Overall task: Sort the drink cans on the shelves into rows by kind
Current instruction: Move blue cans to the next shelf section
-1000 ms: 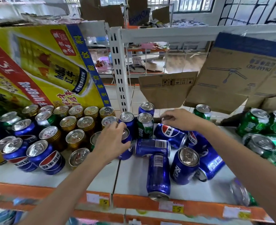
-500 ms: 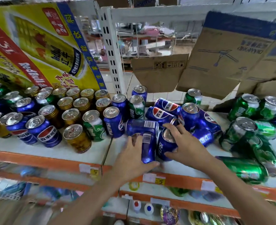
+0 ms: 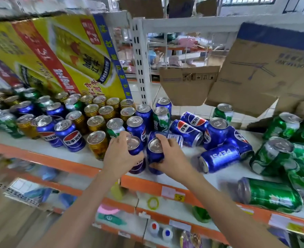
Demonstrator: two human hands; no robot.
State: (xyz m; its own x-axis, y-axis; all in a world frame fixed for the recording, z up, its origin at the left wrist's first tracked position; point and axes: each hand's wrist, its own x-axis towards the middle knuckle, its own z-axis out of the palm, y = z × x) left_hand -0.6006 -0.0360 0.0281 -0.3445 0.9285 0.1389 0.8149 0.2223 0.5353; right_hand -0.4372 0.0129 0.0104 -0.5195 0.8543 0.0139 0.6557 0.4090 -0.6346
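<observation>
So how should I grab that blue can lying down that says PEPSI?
Wrap your fingers round the middle of the PEPSI can from above. It lies on its side on the shelf, round body up and clear; its end faces the front edge.

White shelf (image 3: 224, 173) bears blue cans (image 3: 69, 136), gold cans (image 3: 98, 146), green cans (image 3: 271, 195).

a yellow red bull carton (image 3: 58, 56) and brown cardboard boxes (image 3: 255, 72) sit behind.
</observation>
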